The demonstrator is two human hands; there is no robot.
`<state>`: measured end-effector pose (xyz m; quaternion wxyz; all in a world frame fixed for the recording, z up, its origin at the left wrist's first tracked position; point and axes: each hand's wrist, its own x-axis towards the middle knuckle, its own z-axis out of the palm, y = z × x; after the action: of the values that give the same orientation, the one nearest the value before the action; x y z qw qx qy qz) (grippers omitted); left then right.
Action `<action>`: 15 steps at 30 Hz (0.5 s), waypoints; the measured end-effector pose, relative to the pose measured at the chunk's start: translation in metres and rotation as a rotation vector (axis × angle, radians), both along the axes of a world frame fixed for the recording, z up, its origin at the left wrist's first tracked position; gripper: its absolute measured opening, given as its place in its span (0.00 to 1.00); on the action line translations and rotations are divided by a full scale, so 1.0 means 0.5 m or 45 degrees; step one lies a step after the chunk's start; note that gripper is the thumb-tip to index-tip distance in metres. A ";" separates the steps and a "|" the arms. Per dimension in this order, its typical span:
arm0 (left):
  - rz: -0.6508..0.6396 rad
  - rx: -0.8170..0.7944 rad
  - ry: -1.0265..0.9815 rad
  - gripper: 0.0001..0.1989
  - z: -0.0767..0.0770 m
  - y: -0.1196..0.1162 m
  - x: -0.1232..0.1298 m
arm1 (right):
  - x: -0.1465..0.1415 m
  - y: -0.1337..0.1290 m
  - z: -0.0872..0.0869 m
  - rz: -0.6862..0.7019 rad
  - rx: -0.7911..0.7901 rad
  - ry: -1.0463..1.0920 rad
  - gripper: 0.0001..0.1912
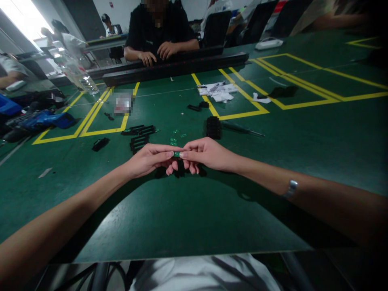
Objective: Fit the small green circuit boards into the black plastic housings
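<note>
A small green circuit board (177, 154) is pinched between my two hands, close above the green table (188, 218). My left hand (153, 159) grips its left end with thumb and fingers. On the other end, my right hand (203, 153) has its thumb and fingers closed the same way. Whether a black part sits under the board cannot be made out. Just beyond my fingers lie several loose green boards (173, 141). Black plastic frames (139, 141) are spread to the left of them, and a stack of black parts (213, 127) stands to the right.
A screwdriver (242, 128) lies right of the stack. White paper scraps (218, 91) are farther back. Blue power tools (57, 120) and a plastic bottle (86, 81) are at the left. Across the table, a person in black (162, 32) rests both hands by long black bars (178, 68).
</note>
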<state>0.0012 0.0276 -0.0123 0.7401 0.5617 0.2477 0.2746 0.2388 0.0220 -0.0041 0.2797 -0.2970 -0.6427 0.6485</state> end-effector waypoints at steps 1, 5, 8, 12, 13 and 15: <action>0.003 -0.001 -0.003 0.17 0.000 0.000 0.001 | 0.001 0.001 0.000 0.004 0.005 0.002 0.17; 0.038 0.006 -0.010 0.17 -0.002 -0.003 0.005 | 0.003 0.006 -0.005 0.020 0.010 0.009 0.16; 0.082 0.024 -0.008 0.16 -0.004 -0.005 0.009 | 0.005 0.009 -0.010 0.048 0.026 0.016 0.15; 0.102 0.050 0.008 0.16 -0.007 -0.006 0.009 | 0.008 0.010 -0.010 0.072 0.037 0.020 0.14; 0.101 0.053 0.013 0.16 -0.007 -0.006 0.009 | 0.008 0.010 -0.009 0.074 0.035 0.024 0.13; 0.103 0.059 0.012 0.16 -0.008 -0.006 0.009 | 0.007 0.008 -0.008 0.067 0.029 0.032 0.14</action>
<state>0.0055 0.0245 -0.0162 0.7138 0.5696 0.2674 0.3074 0.2423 0.0259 -0.0080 0.2737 -0.2686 -0.6541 0.6520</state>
